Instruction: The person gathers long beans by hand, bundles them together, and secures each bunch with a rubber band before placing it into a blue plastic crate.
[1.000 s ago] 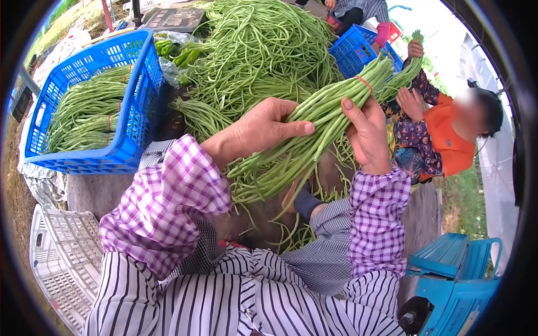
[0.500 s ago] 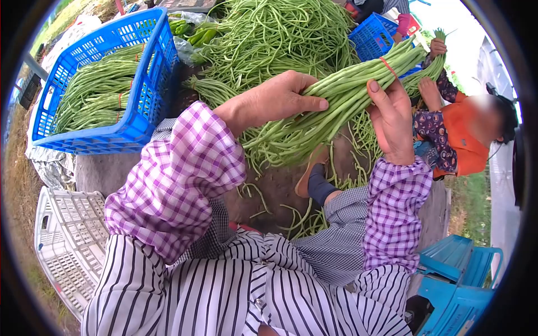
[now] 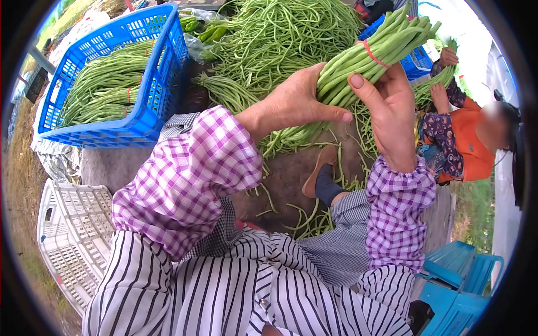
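Note:
Both my hands grip one bundle of long green beans (image 3: 350, 70), tied near its upper end with a red rubber band (image 3: 372, 55). My left hand (image 3: 300, 103) is wrapped round the bundle below the band, its thumb across the front. Close to the band, my right hand (image 3: 389, 103) holds the bundle from the right with its thumb pressed on the stems; some of its fingers are hidden behind. The bundle tilts up to the right, and its lower part trails down behind my left hand.
A large pile of loose long beans (image 3: 280, 33) lies ahead. At left stands a blue crate (image 3: 103, 137) with banded bundles, above a white crate (image 3: 75, 224). A co-worker in an orange vest (image 3: 468, 143) holds beans at right. Blue plastic stool-like object (image 3: 448, 291) at lower right.
The bundle has turned more upright, its banded end now higher and nearer to me. My left hand has shifted right along it, closer to my right hand.

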`<action>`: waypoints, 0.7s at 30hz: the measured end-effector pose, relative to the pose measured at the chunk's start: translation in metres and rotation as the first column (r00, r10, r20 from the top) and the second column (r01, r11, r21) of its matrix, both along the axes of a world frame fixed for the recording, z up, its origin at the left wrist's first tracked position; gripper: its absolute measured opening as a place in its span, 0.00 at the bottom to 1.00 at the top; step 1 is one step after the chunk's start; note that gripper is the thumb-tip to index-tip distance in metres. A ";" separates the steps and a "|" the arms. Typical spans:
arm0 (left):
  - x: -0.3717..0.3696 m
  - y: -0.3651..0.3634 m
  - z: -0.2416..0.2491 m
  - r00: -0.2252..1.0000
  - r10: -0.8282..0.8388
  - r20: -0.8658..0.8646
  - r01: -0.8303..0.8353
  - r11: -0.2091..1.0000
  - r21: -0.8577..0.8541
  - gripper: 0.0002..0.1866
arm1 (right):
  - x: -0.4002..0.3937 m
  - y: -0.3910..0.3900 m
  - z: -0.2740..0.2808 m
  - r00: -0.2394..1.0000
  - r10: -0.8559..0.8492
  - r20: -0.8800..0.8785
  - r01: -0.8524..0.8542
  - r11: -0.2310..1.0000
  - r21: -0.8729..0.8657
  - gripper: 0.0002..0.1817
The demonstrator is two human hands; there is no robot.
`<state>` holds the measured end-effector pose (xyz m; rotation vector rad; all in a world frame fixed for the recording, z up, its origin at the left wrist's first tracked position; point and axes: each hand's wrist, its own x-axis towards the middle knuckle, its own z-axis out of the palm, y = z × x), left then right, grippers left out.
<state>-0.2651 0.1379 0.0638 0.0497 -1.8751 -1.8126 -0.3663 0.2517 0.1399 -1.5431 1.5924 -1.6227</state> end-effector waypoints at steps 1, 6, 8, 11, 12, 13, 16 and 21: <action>0.000 0.000 0.000 0.999 -0.030 -0.017 0.030 0.999 0.015 0.34 | 0.005 -0.001 0.002 1.000 -0.029 0.009 0.029 1.000 0.001 0.22; 0.010 0.026 0.003 0.979 -0.082 -0.187 0.144 0.927 0.347 0.18 | 0.023 0.001 0.004 0.999 0.042 0.028 -0.043 0.998 0.037 0.27; 0.010 0.037 0.000 0.970 -0.043 -0.241 0.132 0.921 0.367 0.26 | 0.021 0.014 0.006 0.992 0.107 0.070 -0.111 0.992 0.056 0.32; 0.023 0.031 0.016 0.958 0.039 -0.286 0.087 0.905 0.416 0.27 | 0.007 0.040 0.028 0.993 0.069 -0.093 -0.049 0.977 0.208 0.40; 0.034 0.020 0.026 0.960 0.066 -0.270 0.064 0.893 0.445 0.25 | -0.003 0.049 0.034 0.984 0.061 -0.165 0.002 0.934 0.357 0.38; 0.050 0.003 0.043 0.954 0.153 -0.257 -0.038 0.915 0.403 0.18 | -0.022 0.059 0.036 0.970 0.060 -0.237 0.067 0.866 0.495 0.35; 0.109 -0.061 0.093 0.884 0.401 -0.242 -0.368 0.914 0.169 0.02 | -0.080 0.098 -0.004 0.999 -0.049 0.001 0.033 0.684 0.729 0.27; 0.211 -0.136 0.193 0.530 0.800 -0.282 -0.820 0.568 0.069 0.06 | -0.140 0.155 -0.094 0.883 -0.454 0.119 0.139 0.496 0.857 0.20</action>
